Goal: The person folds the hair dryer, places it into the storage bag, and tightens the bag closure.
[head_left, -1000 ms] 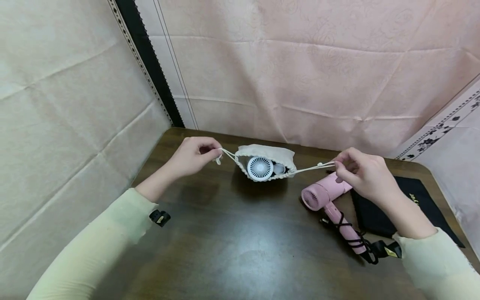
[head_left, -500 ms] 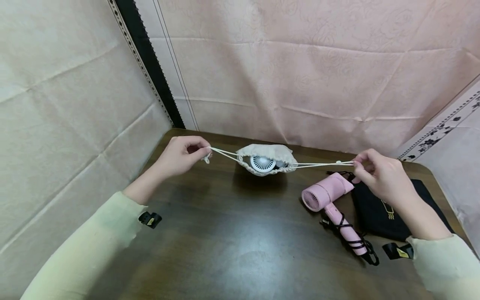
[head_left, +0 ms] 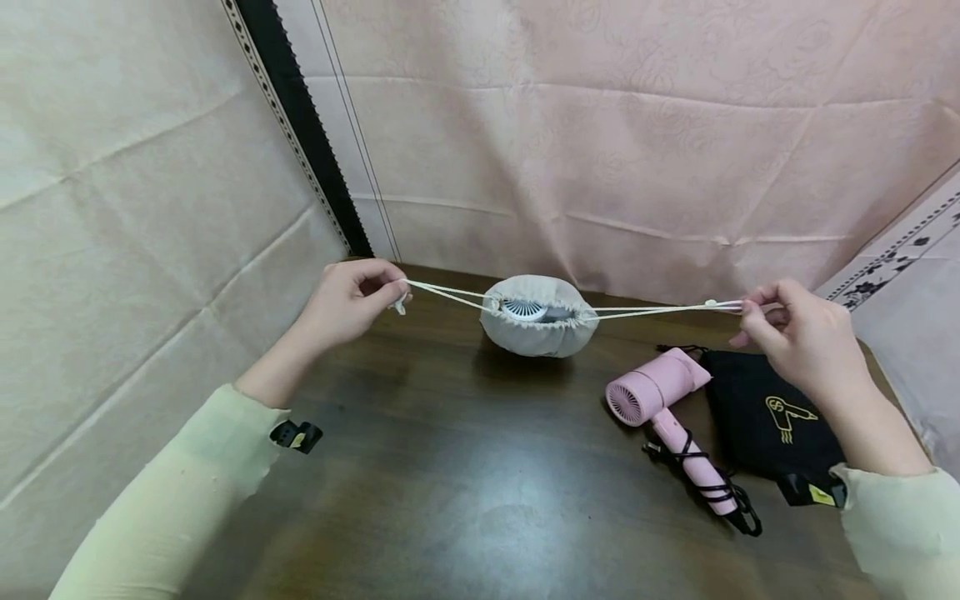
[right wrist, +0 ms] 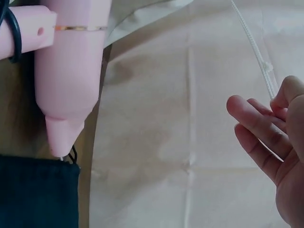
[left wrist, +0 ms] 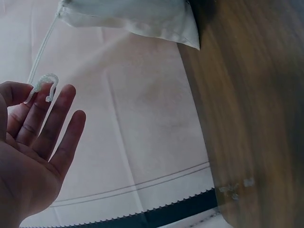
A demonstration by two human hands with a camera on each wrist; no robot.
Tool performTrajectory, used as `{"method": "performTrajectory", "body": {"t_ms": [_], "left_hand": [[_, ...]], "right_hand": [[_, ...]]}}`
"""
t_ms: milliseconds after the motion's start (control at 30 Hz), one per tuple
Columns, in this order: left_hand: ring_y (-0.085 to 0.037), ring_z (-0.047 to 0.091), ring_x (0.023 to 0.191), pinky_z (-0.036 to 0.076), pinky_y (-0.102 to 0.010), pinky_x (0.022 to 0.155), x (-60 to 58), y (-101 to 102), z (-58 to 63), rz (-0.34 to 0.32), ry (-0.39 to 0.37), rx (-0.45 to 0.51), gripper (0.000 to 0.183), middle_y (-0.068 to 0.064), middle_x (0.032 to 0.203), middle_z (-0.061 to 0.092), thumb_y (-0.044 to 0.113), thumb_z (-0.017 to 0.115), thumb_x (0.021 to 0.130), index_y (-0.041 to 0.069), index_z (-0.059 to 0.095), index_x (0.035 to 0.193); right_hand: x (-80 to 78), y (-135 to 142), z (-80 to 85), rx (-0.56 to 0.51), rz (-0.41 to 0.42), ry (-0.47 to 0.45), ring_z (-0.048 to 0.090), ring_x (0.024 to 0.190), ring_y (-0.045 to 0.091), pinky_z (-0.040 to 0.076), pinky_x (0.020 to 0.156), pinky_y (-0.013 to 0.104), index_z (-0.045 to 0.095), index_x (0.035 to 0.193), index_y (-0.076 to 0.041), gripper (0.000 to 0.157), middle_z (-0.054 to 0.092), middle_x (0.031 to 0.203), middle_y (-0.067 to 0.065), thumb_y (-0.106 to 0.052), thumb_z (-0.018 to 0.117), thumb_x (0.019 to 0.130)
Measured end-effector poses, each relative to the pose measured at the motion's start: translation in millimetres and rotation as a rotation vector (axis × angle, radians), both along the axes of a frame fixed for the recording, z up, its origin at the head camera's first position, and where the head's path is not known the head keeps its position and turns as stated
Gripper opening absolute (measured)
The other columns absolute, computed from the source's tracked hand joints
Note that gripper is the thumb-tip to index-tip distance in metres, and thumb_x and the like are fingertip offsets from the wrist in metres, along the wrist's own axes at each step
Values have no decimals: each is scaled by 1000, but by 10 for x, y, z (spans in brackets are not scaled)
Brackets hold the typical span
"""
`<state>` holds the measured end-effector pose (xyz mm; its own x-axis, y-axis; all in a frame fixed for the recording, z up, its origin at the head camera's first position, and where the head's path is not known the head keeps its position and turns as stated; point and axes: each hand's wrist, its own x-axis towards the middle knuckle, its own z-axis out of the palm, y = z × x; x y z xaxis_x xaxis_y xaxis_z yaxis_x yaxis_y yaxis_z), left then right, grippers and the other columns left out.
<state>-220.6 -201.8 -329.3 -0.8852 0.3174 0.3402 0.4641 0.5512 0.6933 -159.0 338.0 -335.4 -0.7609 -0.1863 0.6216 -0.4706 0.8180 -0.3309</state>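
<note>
A whitish drawstring bag (head_left: 538, 340) is near the back of the table, its gathered mouth partly open. Inside shows the white slotted round end of an appliance (head_left: 523, 310); the rest of it is hidden by cloth. My left hand (head_left: 351, 302) pinches the left drawstring (head_left: 446, 292) between thumb and forefinger, and the cord's looped end (left wrist: 46, 80) sticks out past the fingertips in the left wrist view. On the other side my right hand (head_left: 806, 342) pinches the right drawstring (head_left: 660, 310) near its knot. Both cords are stretched taut away from the bag.
A pink hair dryer (head_left: 652, 387) with a black cord (head_left: 697, 458) wound round its handle lies at the right. Beside it is a black pouch (head_left: 765, 417) with a yellow dryer print, partly under my right forearm. Pale cloth (head_left: 637, 167) hangs behind the wooden table (head_left: 465, 483).
My hands have drawn apart, left hand to the left and right hand to the right, lengthening the cords. The bag's mouth has gathered and narrowed over the white appliance.
</note>
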Motion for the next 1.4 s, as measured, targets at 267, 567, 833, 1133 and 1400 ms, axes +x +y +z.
{"method": "performTrajectory", "body": {"t_ms": [267,567,833,1133,1400], "left_hand": [[-14,62,68,46,-22,59,47,-209,-205,10,-43,-35,14,-3,84,76,11,70,103,12,79,92],[-12,59,68,47,-24,60,127,-309,-439,-46,-13,-129,15,4,79,72,13,72,102,15,78,88],[-9,59,67,48,-25,62,148,-354,-545,-48,49,-173,14,11,75,69,12,73,100,17,78,88],[-13,60,70,48,-26,64,81,-264,-596,-88,5,-164,13,8,78,70,14,72,102,16,78,91],[-16,63,73,49,-26,65,-53,-155,-590,-60,-12,-110,12,3,80,72,11,72,102,14,77,92]], "right_hand": [[39,199,-197,30,-59,-63,44,74,-34,37,62,14,62,94,-6,9,72,62,2,2,59,91],[71,426,-362,68,-156,-182,40,70,-32,37,58,20,60,94,-2,2,72,62,4,-3,59,92],[111,562,-495,52,-189,-266,42,68,-31,35,56,20,59,95,-4,3,72,62,4,-2,60,94],[106,469,-478,64,-135,-224,47,65,-30,39,63,17,62,95,-6,7,72,64,1,0,63,92],[-68,230,-325,123,-87,-210,54,61,-15,38,63,21,62,95,-8,6,71,65,-6,-4,64,92]]}}
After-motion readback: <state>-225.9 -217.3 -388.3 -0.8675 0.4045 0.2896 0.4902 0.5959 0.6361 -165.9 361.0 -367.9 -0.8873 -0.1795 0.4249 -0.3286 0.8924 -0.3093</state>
